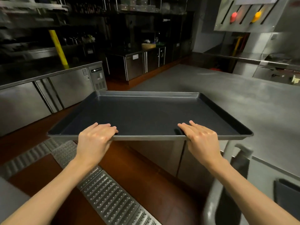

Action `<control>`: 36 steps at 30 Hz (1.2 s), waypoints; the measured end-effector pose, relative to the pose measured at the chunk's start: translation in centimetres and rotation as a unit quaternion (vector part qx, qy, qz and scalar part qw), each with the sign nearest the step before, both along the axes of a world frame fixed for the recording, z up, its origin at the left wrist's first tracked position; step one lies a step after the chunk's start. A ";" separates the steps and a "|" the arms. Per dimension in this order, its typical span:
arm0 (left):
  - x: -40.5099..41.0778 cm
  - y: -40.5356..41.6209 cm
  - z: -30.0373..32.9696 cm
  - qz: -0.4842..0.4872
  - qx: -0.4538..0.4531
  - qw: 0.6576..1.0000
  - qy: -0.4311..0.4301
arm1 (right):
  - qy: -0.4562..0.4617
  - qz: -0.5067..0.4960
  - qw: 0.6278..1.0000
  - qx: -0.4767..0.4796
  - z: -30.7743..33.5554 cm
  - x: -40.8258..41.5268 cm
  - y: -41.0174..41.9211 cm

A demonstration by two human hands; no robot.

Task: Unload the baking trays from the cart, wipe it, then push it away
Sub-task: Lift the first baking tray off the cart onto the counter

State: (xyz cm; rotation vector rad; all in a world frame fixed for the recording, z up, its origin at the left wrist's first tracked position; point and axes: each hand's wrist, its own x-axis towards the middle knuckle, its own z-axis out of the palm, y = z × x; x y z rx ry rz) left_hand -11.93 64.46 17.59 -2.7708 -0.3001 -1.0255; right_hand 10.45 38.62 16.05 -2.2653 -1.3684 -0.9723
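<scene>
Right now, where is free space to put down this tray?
The steel counter ahead and to the right is bare from the baking tray, held by the left hand and right hand, back to the far wall. Its far right edge, beside the cooking equipment, looks crowded.

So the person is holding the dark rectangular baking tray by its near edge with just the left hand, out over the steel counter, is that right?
Not quite. Both hands grip the near edge of the dark rectangular baking tray: the left hand and the right hand. The head view shows this. The rest holds: the tray's far part is out over the grey steel counter.
</scene>
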 end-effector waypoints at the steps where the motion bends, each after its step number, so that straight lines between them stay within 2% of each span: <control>1: 1.4 1.7 0.1 -0.007 0.004 1.000 0.005 | 0.005 -0.006 1.000 0.001 -0.2 1.1 1.4; 9: 13.4 12.2 -0.6 -0.069 -0.012 0.997 0.026 | 0.007 -0.070 0.997 -0.015 -2.1 10.2 9.9; 18: 30.0 22.2 -4.8 -0.172 -0.045 0.982 0.066 | 0.046 -0.201 0.976 -0.066 -4.6 18.2 15.5; 25: 40.6 24.9 -8.0 -0.249 -0.055 0.961 0.109 | 0.105 -0.276 0.949 -0.108 -7.6 23.9 16.8; 36: 51.6 28.4 -13.8 -0.262 -0.070 0.951 0.152 | 0.152 -0.283 0.939 -0.125 -13.0 33.9 20.6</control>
